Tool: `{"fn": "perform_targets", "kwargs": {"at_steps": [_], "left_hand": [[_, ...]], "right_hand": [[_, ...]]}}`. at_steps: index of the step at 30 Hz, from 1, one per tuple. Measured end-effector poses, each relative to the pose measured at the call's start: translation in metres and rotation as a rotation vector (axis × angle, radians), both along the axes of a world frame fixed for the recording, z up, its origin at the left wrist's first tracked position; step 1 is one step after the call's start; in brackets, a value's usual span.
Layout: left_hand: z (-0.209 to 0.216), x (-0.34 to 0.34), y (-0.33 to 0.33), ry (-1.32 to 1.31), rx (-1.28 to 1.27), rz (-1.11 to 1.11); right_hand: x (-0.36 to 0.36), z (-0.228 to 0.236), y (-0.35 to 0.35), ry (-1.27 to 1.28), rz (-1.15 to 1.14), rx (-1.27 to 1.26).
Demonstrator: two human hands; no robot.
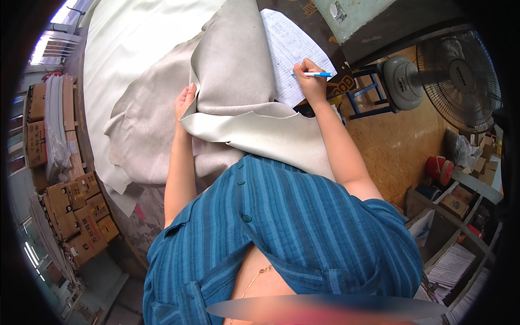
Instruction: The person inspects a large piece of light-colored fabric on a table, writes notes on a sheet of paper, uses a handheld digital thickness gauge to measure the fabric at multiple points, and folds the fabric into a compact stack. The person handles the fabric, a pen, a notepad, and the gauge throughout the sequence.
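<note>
My right hand (311,85) is closed round a white and blue pen (319,74), its tip at a sheet of paper (290,51) covered in small handwriting. My left hand (185,101) grips the raised edge of a pale grey leather hide (233,59), its thumb hidden by the fold. The hide is folded over, with its suede-like underside up and a smooth strip (254,129) curling toward me. Part of the paper's left side lies against the folded hide.
More pale hides (130,49) spread over the table at the left. A standing fan (460,76) and a blue-framed stool (371,95) are at the right. Cardboard boxes (78,216) stack at the far left; a shelf with papers (452,265) stands at the lower right.
</note>
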State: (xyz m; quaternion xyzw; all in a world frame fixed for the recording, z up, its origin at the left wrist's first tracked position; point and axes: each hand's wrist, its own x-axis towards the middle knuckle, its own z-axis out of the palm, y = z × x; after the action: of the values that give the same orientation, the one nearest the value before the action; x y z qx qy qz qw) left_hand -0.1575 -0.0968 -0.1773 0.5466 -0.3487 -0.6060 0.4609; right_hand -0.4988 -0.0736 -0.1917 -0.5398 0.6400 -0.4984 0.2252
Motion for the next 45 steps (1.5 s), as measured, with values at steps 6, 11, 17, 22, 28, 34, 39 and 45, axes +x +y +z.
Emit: {"fn": "perform_targets", "kwargs": {"at_steps": [6, 11, 17, 22, 28, 34, 39, 45], "left_hand": [[0.001, 0.0, 0.0, -0.009, -0.004, -0.01], [0.002, -0.001, 0.002, 0.014, -0.008, -0.003], [0.007, -0.004, 0.002, 0.002, 0.006, -0.001], [0.0, -0.002, 0.002, 0.036, -0.018, 0.002], [-0.02, 0.006, -0.006, 0.049, 0.033, 0.0], [-0.013, 0.001, -0.002, 0.065, 0.012, 0.008], [-0.001, -0.003, 0.002, 0.086, 0.019, -0.004], [-0.004, 0.0, 0.002, 0.023, -0.011, -0.008]], "right_hand": [[-0.009, 0.005, -0.01, -0.173, -0.037, 0.023], [-0.031, 0.007, -0.017, -0.117, -0.019, -0.009], [-0.031, 0.003, -0.014, -0.03, 0.032, 0.009], [-0.032, 0.004, -0.014, 0.008, 0.054, -0.04], [-0.035, -0.005, -0.014, 0.089, 0.012, -0.069], [-0.038, 0.0, -0.018, -0.054, 0.048, 0.071], [-0.044, 0.01, -0.026, -0.319, 0.017, 0.025], [-0.046, 0.004, -0.022, -0.142, 0.015, -0.034]]}}
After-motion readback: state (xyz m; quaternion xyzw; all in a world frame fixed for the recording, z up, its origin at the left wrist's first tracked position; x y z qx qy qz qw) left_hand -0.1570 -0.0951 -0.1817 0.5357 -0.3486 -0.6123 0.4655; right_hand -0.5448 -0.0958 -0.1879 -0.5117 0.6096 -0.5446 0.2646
